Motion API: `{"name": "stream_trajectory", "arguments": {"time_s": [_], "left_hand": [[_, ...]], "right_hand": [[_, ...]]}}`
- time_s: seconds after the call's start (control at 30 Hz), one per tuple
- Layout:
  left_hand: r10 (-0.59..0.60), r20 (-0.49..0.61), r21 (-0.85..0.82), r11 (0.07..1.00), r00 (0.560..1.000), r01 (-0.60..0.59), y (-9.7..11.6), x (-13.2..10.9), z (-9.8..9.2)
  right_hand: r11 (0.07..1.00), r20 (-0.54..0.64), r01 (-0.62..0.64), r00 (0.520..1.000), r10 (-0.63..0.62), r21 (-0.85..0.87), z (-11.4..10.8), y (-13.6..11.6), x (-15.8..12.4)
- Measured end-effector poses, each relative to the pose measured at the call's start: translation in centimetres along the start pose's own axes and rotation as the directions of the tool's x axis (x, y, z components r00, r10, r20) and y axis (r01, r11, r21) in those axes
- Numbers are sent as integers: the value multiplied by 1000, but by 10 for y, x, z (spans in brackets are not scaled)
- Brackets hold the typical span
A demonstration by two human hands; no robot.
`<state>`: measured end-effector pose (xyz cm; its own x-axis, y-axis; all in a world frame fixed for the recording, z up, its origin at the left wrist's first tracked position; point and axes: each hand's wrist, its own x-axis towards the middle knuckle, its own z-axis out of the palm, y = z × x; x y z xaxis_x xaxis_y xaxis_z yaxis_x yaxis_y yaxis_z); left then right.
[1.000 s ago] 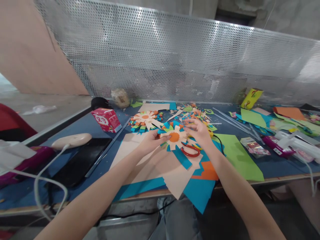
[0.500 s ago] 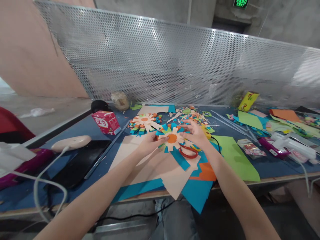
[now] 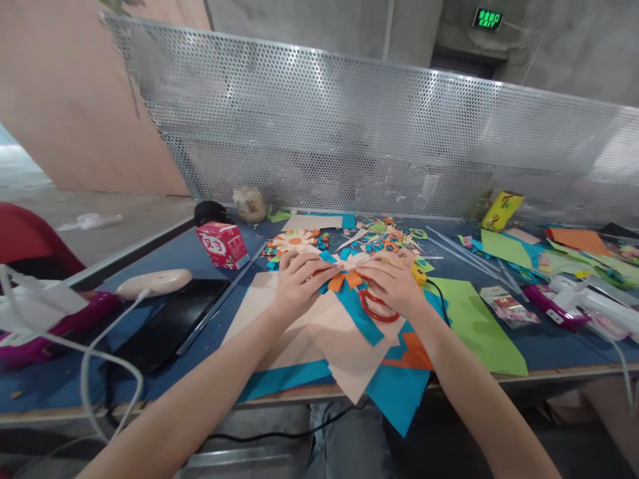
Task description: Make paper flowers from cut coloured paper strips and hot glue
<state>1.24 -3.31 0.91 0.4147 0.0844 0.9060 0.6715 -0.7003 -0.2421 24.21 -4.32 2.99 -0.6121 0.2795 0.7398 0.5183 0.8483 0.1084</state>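
Between my two hands is a layered paper flower [image 3: 345, 279], with orange, blue and pale petals showing. My left hand [image 3: 301, 283] has its fingers closed on the flower's left side. On the right side, my right hand [image 3: 392, 279] grips it with bent fingers. Red-handled scissors [image 3: 378, 307] lie just below my right hand on the paper. Under both hands are pale sheets [image 3: 294, 336] and blue paper [image 3: 399, 396]. Another paper flower [image 3: 294, 241] rests behind my left hand.
Paper scraps [image 3: 387, 233] lie behind the hands. A pink box [image 3: 222, 245], black phone [image 3: 167, 322] and white cable [image 3: 84, 379] are at left. Green paper [image 3: 479, 329], a card pack [image 3: 509, 307] and a yellow packet [image 3: 502, 211] are at right.
Both hands have closed further over the flower. Its pale face with the orange centre, seen before, is now mostly covered or tipped away, and orange petals show at the front.
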Motion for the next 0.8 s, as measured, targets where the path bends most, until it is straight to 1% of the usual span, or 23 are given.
{"name": "stream_trajectory", "arguments": {"time_s": [0.13,0.4,0.53,0.6,0.7,0.8], "left_hand": [[22,-16,12,1000,1000,-22,1,1,-1],[64,-17,33,997,998,-64,3,4,-3],[78,-15,30,997,997,-77,3,5,-3],[70,-15,30,997,997,-70,3,4,-3],[54,-13,35,998,998,-53,3,4,-2],[42,-2,32,999,999,-42,3,4,-3]], "right_hand": [[1000,-14,16,1000,-16,-2,-1,0,0],[998,66,-51,997,49,31,2,1,-2],[998,105,-44,994,38,51,2,2,-1],[997,93,-60,994,56,42,3,2,-2],[994,30,-105,994,105,17,5,2,-3],[996,-34,-90,995,91,15,6,0,-3]]}}
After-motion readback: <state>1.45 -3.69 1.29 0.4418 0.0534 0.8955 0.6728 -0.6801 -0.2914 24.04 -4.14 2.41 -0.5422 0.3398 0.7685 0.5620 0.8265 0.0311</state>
